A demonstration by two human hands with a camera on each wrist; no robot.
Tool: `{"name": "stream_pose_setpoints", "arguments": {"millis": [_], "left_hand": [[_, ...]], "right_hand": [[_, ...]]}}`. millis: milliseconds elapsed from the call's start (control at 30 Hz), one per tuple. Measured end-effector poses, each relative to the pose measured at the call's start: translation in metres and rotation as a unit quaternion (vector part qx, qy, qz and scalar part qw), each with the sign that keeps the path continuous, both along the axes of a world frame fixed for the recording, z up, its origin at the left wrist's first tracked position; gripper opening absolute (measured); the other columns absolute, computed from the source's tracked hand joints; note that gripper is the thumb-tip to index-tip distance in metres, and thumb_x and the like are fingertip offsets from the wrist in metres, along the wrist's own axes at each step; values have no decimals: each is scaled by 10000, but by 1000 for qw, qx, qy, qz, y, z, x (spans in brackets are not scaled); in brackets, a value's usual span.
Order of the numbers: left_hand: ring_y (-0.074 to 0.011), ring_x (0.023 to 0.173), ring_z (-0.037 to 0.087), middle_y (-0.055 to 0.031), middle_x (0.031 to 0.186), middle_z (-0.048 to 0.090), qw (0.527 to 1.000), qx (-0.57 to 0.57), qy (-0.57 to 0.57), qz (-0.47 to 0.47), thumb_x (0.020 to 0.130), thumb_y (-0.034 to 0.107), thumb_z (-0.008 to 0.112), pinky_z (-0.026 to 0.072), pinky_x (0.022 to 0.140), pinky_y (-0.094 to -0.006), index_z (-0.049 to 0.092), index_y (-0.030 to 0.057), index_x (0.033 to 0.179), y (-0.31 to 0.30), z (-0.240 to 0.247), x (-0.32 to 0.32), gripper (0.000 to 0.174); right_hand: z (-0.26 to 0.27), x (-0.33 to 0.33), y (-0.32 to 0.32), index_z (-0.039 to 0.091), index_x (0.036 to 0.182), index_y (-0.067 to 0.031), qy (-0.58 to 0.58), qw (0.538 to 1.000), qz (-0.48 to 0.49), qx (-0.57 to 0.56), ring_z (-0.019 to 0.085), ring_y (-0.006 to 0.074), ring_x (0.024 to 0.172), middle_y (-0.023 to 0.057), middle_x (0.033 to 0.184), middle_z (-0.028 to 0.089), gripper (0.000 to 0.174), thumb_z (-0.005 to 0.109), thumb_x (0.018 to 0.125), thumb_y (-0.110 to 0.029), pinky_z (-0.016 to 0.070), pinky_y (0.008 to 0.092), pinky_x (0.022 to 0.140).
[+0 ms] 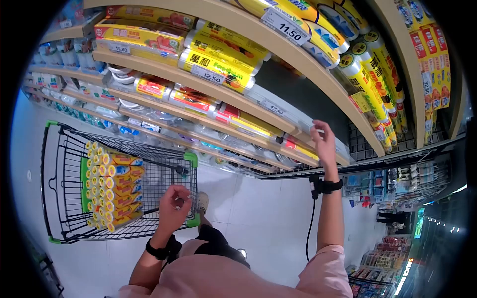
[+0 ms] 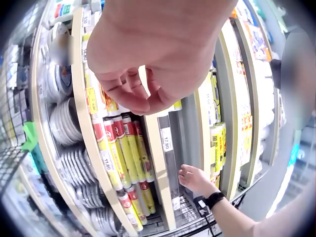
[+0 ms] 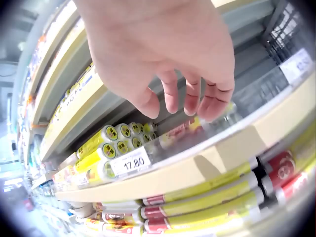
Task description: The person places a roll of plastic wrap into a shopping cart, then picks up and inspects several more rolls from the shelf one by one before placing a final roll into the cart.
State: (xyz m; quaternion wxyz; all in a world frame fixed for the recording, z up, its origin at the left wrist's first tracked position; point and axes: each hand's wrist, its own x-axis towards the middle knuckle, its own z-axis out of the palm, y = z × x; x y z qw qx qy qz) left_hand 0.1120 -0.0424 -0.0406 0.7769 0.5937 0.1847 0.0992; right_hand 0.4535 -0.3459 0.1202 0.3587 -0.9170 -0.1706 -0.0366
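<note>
At the shelf (image 1: 298, 89), beside the price tag 17.80 (image 1: 274, 108), my right hand (image 1: 325, 146) reaches over the front edge. Its fingers bend loosely and nothing is in them. In the right wrist view, yellow film rolls (image 3: 111, 148) with white ends stand stacked left of that hand's fingertips. My left hand (image 1: 174, 208) hovers near the right side of the shopping cart (image 1: 191, 158), fingers loosely curled around nothing. Inside the cart lies a stack of yellow rolls (image 1: 121, 191) with round ends. The left wrist view shows the left hand (image 2: 153, 59) in front of the shelves.
Yellow rolls (image 1: 218, 69) fill shelf spots at price tag 12.50 (image 1: 207, 75). Red-and-yellow rolls (image 2: 126, 148) sit one shelf lower, beside stacked plates (image 2: 66, 121). A higher shelf edge (image 1: 343, 79) curves above the right hand. A cable (image 1: 311, 233) hangs from the right wrist.
</note>
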Motion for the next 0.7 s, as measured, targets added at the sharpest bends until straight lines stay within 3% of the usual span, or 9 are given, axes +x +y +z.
{"name": "stream_pose_setpoints", "arguments": {"millis": [133,233,300,333,367,467,567,700], "left_hand": [[-63,782,482,-4,871,505,996,-75,-38,-3,683,-164,422,434,672,-190,547,14,988,-29,3,27,375],[-62,768,496,-43,933,547,992,-114,-52,-2,728,-154,441,416,585,-184,532,9,959,-52,5,47,297],[-62,759,489,-42,954,539,984,-171,-43,-6,769,-167,451,423,592,-191,532,13,972,-62,5,55,283],[-56,758,471,-29,941,525,981,-189,-45,1,767,-179,444,413,611,-189,539,11,980,-67,2,60,301],[-49,758,452,-15,927,511,978,-205,-45,7,765,-191,436,402,630,-186,546,9,988,-70,-1,62,320],[-49,738,479,-30,965,524,977,-208,-54,4,782,-209,446,415,599,-184,535,5,993,-73,-12,69,313],[-51,732,502,-36,965,527,977,-205,-59,12,790,-209,450,428,588,-187,530,4,992,-72,-19,76,304],[-49,721,518,-40,963,529,975,-217,-39,32,806,-204,457,440,585,-194,522,2,998,-72,-24,82,289]], "right_hand": [[27,62,7,572,1272,-33,99,995,-9,15,614,144,913,82,1095,644,373,620,942,-200,504,274,785],[21,110,1,532,1348,-76,87,995,29,-44,607,136,1020,56,1179,621,436,634,954,-232,507,282,830],[16,132,4,508,1375,-83,57,994,52,-83,604,140,1051,52,1220,604,477,646,951,-252,508,293,851],[11,155,2,483,1407,-93,1,982,65,-177,604,151,1075,53,1255,587,527,657,943,-272,499,305,875],[1,172,-3,495,1385,-31,-25,987,55,-149,634,180,881,143,1225,618,644,721,871,-347,493,325,838],[16,178,27,481,1408,-55,38,976,46,-209,645,175,907,136,1232,616,676,733,851,-344,495,320,844],[9,202,44,466,1423,-74,23,985,74,-152,648,186,913,130,1259,602,687,726,850,-348,498,324,814],[3,241,64,422,1448,-90,6,973,65,-223,603,236,1057,142,1332,553,710,731,845,-300,517,377,808]]}}
